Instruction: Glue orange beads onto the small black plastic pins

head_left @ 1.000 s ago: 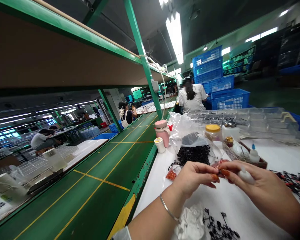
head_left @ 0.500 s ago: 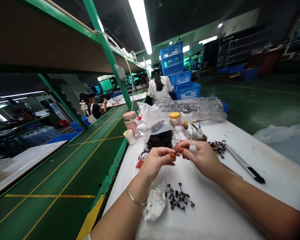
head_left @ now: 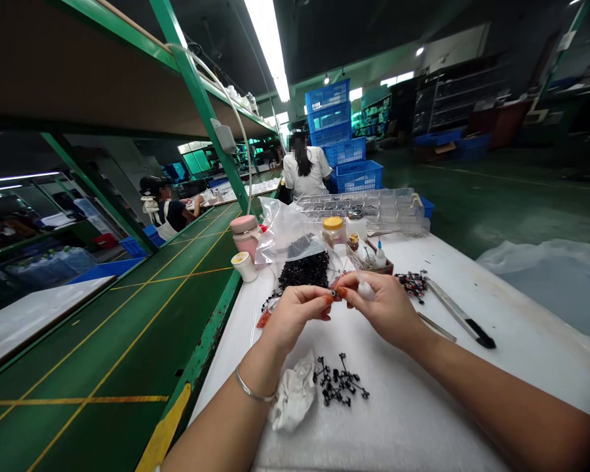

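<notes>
My left hand [head_left: 295,313] pinches a small black part [head_left: 333,293] between thumb and fingertips, its round end showing. My right hand [head_left: 386,308] meets it from the other side, thumb and finger pressed together at the part. A small white squeeze bottle [head_left: 366,290] is tucked in the right hand's grip; its tip is hard to make out. Just behind the hands lies a big heap of black parts [head_left: 302,270]. Nearer to me, a loose group of black stemmed parts [head_left: 341,381] rests beside a crumpled white tissue [head_left: 295,393].
To the right lie black and red parts [head_left: 410,286], a utility knife [head_left: 459,313] and tweezers [head_left: 436,326]. Behind are a yellow-lidded jar [head_left: 333,231], a clear compartment box [head_left: 403,213] and a pink flask [head_left: 244,235]. A green conveyor [head_left: 142,341] runs along the left. Two people sit farther off.
The view has swung slightly right, so everything sits farther left. Both hands stay together at the small black part, whose round end now shows more clearly.
</notes>
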The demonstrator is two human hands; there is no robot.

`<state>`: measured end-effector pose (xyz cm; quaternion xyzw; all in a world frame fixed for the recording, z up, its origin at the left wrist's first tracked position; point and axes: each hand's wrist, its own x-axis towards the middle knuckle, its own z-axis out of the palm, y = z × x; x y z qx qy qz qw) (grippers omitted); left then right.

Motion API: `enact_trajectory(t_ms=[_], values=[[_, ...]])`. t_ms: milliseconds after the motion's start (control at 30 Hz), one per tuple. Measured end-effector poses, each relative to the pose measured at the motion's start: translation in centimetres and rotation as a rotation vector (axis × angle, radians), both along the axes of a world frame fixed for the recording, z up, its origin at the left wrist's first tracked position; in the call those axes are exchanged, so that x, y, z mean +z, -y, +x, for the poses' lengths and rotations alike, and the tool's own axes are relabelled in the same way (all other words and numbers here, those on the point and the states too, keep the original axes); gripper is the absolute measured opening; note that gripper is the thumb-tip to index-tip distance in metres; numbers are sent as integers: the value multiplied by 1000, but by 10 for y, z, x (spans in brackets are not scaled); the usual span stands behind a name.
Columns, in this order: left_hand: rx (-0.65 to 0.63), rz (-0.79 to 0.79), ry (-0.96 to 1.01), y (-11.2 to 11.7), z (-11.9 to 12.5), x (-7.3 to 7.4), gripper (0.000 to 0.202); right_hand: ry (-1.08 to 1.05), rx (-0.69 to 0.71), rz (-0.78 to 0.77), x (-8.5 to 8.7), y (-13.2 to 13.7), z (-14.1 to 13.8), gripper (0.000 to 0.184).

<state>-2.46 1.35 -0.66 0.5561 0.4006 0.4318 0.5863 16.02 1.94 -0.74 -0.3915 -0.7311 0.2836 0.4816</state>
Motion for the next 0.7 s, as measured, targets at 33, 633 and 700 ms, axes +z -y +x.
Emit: enact_trajectory(t_ms=[33, 633, 700], values=[[0, 0, -5, 0, 0, 0, 24, 6, 0, 6, 0, 0, 0, 15], [-41, -1, 58, 0, 1, 1, 21, 10, 5, 62, 2, 3, -1, 13], [-37, 6, 47, -1, 1, 0, 22, 22, -6, 86, 2, 3, -1, 12]])
